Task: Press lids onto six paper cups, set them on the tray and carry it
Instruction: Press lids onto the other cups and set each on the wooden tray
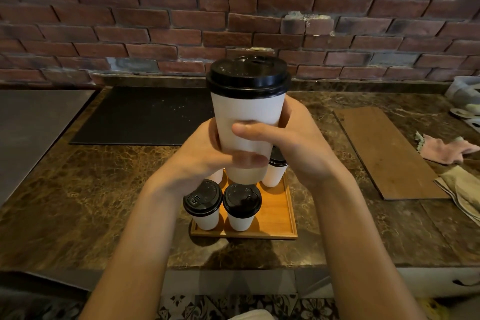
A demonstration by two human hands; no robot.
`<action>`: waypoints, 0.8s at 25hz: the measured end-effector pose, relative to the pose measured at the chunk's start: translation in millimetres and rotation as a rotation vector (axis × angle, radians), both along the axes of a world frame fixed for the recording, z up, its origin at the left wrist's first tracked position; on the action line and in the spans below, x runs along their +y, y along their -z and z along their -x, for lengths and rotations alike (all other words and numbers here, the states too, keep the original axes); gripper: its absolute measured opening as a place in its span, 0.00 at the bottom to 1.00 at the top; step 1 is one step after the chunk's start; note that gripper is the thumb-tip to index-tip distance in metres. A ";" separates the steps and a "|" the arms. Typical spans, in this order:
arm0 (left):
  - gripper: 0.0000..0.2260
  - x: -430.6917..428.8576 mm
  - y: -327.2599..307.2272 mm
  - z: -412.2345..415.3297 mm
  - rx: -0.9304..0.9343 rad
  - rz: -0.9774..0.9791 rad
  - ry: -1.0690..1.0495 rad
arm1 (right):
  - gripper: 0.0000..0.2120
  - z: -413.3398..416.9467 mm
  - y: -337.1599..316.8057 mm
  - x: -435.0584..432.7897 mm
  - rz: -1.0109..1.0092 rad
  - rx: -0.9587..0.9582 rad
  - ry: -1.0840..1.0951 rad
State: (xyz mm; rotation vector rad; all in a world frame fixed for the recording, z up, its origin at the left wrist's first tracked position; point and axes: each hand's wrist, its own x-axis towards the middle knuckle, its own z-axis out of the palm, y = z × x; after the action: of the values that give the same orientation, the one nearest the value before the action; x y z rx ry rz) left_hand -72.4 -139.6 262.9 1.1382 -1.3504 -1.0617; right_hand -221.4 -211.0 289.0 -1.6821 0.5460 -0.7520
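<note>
Gripping cup [248, 112]: left hand [202, 156], right hand [296, 148] (lid [248, 78] embossing unreadable).

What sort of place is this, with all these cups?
Probably a café or coffee bar: the held cup and the paper cups on the wooden tray have black takeaway lids, and the brown stone counter backs onto a brick wall.
</note>
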 end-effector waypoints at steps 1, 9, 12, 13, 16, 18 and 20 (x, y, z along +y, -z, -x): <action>0.27 0.3 0.5 0.4 0.008 0.001 0.010 | 0.29 0.6 0.8 -0.7 -0.007 0.012 -0.017; 0.27 -0.5 1.7 1.7 0.007 0.031 -0.076 | 0.27 -5.4 0.4 2.6 0.047 0.006 0.055; 0.26 -0.2 -0.3 4.2 -0.019 0.054 -0.116 | 0.30 -7.4 -1.2 3.5 0.098 0.015 0.098; 0.26 -0.4 -0.5 5.3 -0.030 0.058 -0.138 | 0.32 -8.2 -1.9 3.5 0.110 0.024 0.114; 0.28 -2.3 0.4 9.4 -0.068 0.059 -0.255 | 0.35 -11.4 -2.0 3.3 0.122 0.058 0.169; 0.26 -4.2 1.7 12.7 -0.086 0.066 -0.309 | 0.37 -14.7 1.0 5.8 0.139 0.083 0.232; 0.25 -5.6 3.0 14.8 -0.097 0.053 -0.332 | 0.37 -18.4 5.0 9.1 0.146 0.087 0.298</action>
State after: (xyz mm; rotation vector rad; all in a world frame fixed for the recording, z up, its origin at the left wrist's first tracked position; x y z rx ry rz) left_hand -87.2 -145.2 259.9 1.3334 -1.2033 -0.7354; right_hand -203.0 -201.9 284.1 -1.7963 0.8321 -0.9547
